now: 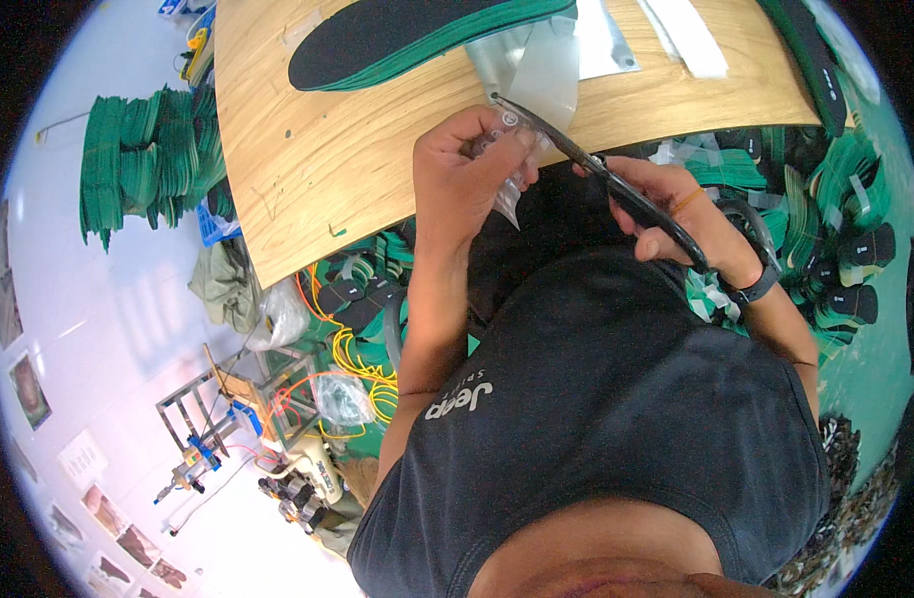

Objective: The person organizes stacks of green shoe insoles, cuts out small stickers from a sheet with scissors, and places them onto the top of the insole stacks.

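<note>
My left hand (pixel 455 164) is closed at the table's near edge, pinching a clear plastic piece (pixel 510 204) with small printed marks; its lower end hangs below my fingers. My right hand (pixel 666 194) grips large dark scissors (pixel 631 197) by the handles. Their blades point up and to the left, across the plastic, with the tips just beyond my left fingertips. Whether the blades are parted cannot be made out. Behind the tips lies a translucent plastic sheet (pixel 546 75); whether it joins the held piece is unclear. Beyond it lies a stack of black and green insoles (pixel 417 45).
White strips (pixel 688 40) lie on the wooden table (pixel 327 159) at the far right. Bundles of green insoles (pixel 153 164) stand at the left, and more bundles (pixel 845 189) fill the right side. Yellow hoses (pixel 362 374) coil on the floor at lower left.
</note>
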A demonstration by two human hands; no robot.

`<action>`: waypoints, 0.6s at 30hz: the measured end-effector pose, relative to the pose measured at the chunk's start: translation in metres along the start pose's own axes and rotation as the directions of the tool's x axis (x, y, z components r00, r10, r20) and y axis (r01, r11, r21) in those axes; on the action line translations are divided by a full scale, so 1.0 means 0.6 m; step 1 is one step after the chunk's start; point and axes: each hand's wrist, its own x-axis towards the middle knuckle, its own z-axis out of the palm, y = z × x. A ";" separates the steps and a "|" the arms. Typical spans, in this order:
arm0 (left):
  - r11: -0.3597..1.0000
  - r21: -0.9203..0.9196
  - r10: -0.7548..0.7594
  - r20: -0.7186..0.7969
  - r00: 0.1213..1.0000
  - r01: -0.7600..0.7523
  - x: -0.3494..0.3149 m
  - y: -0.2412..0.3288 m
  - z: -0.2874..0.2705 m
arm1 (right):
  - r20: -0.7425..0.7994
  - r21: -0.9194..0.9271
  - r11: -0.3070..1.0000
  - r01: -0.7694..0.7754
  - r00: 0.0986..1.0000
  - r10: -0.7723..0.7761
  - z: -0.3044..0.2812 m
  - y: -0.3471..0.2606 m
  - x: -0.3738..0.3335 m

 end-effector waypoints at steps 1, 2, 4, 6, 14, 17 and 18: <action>0.999 0.036 -0.021 0.017 1.000 0.021 -0.001 0.005 -0.003 | 0.017 0.018 0.999 -0.030 0.999 0.030 -0.001 -0.001 -0.004; 0.997 0.071 -0.044 0.039 0.998 0.041 -0.002 0.009 -0.004 | 0.029 0.036 0.998 -0.060 0.998 0.059 -0.005 -0.002 -0.011; 0.993 0.094 -0.069 0.018 0.997 0.067 -0.013 0.016 -0.011 | 0.002 0.077 0.997 0.015 1.000 -0.015 -0.003 0.023 -0.031; 0.994 0.112 -0.011 0.045 0.999 0.006 -0.018 0.013 -0.036 | -0.041 -0.128 0.986 0.109 0.992 -0.116 -0.012 0.028 -0.063; 0.513 0.718 0.368 0.311 0.876 -0.471 0.048 -0.032 0.027 | -0.473 -0.797 0.584 -0.154 0.760 -0.445 -0.172 -0.049 -0.003; 0.759 0.406 0.138 0.664 0.735 -0.510 0.008 -0.021 0.110 | -0.360 -0.932 0.274 -0.236 0.662 -0.657 -0.245 -0.079 0.050; 0.808 0.344 0.167 0.645 0.746 -0.479 0.001 -0.011 0.120 | -0.364 -0.928 0.197 -0.315 0.659 -0.658 -0.245 -0.093 0.048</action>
